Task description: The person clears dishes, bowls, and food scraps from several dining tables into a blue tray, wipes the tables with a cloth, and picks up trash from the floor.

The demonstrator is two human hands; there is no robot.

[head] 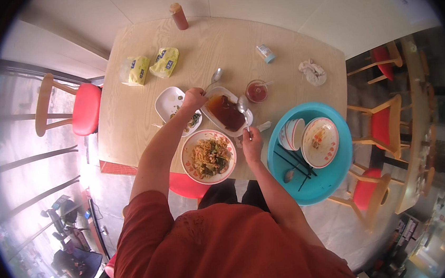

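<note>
My left hand (195, 99) grips the handle of a metal spoon (217, 75), whose bowl points away from me. In my right hand (253, 145) is a second metal spoon (242, 104), held over a white oblong dish (250, 125) of dark brown sauce (226, 113). Left of that dish sits a white plate (162, 101) with leftover greens, partly hidden by my left forearm. Closer to me is a round patterned bowl (187, 168) with food scraps (210, 156). A small glass of red sauce (257, 91) stands just right of the sauce dish.
A turquoise basin (314, 192) at the right holds a stained plate (320, 142), bowls (292, 134) and chopsticks (294, 160). Farther back are tissue packs (165, 62), a sauce bottle (179, 17), a blue-capped container (266, 53) and crumpled tissue (312, 72). Red-seated chairs (87, 109) flank the table.
</note>
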